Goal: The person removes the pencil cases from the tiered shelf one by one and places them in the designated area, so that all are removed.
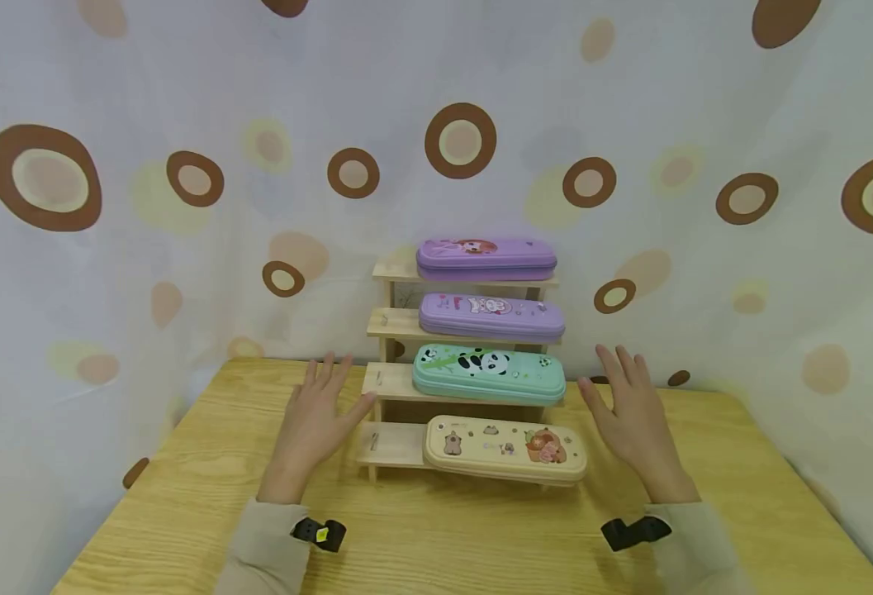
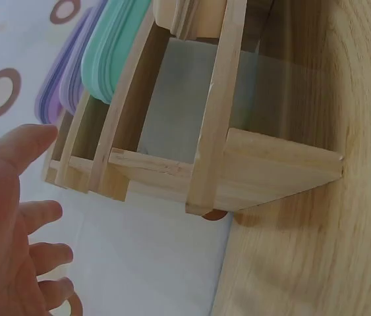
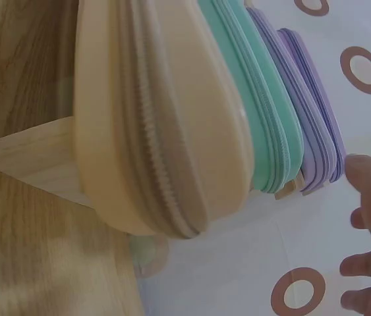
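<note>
A stepped wooden stand [image 1: 394, 445] bears a pencil case on each of its tiers. From top to bottom in the head view come a purple case [image 1: 486, 260], a lilac case [image 1: 491, 317], a mint green case with pandas [image 1: 490, 373] and a cream case with small animals [image 1: 506, 449]. The cases sit toward the right of the tiers, and the cream one juts past its tier's right end. Left of the stand is my left hand [image 1: 315, 426], fingers spread, holding nothing. My right hand [image 1: 632, 417] is on the other side, also spread and holding nothing, apart from the cases.
The stand is on a yellowish wooden table [image 1: 443, 537], near its back edge. Behind hangs a pale curtain [image 1: 406, 74] with brown and beige rings. A black strap [image 1: 320, 534] is on the left wrist and another black strap [image 1: 635, 533] on the right.
</note>
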A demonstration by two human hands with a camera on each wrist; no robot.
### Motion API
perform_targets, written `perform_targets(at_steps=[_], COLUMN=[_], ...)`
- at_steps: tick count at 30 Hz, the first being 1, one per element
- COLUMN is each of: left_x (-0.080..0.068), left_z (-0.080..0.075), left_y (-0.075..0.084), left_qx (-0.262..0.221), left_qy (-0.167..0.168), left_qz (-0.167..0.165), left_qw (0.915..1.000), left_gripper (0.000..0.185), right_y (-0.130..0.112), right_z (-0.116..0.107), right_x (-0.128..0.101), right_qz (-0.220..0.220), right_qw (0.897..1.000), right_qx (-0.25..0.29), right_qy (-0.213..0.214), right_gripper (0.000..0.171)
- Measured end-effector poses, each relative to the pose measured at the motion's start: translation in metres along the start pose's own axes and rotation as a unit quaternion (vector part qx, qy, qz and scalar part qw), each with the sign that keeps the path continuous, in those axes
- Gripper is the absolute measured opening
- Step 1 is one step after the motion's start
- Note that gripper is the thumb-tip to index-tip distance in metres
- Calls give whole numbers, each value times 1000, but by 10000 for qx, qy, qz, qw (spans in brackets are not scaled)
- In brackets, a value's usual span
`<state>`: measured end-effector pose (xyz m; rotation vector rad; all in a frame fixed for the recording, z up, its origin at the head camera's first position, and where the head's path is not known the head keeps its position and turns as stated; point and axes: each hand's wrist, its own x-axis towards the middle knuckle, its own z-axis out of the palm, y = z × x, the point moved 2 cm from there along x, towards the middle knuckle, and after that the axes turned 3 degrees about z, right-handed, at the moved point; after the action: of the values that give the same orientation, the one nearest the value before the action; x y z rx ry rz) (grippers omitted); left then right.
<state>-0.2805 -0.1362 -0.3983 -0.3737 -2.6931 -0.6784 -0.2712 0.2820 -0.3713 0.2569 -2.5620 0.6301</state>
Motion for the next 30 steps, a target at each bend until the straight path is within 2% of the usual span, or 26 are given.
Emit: perform_targets(at_steps=[4, 8, 14, 21, 23, 30], left_x=[1, 3, 7, 9, 10, 9], left_z=[4, 9, 16, 24, 26, 31], left_y=[-1, -2, 0, -1, 0, 9], left_qx=[-506, -1209, -1984, -2497, -2718, -3629], left_qy=[46, 71, 133, 278, 283, 264], left_qz=[42, 31, -73, -287, -351, -584], left_qw=[9987, 9926, 9800, 9675, 9613, 9296], left_gripper=[76, 74, 71, 66, 64, 64], right_y=[-5, -9, -13, -22, -23, -23], right_z=[-5, -7, -9, -16, -18, -19], right_x=[10, 14, 27, 56, 64, 85], right_qz=[-192, -302, -304, -438, -369, -162], right_qw=[9974, 9941, 9906, 9859, 9846, 9821], right_qx=[557, 851, 1268, 1602, 1701, 1876], right_qy=[411, 608, 424, 211, 135, -87], right_gripper=[56, 53, 53, 55, 55, 57])
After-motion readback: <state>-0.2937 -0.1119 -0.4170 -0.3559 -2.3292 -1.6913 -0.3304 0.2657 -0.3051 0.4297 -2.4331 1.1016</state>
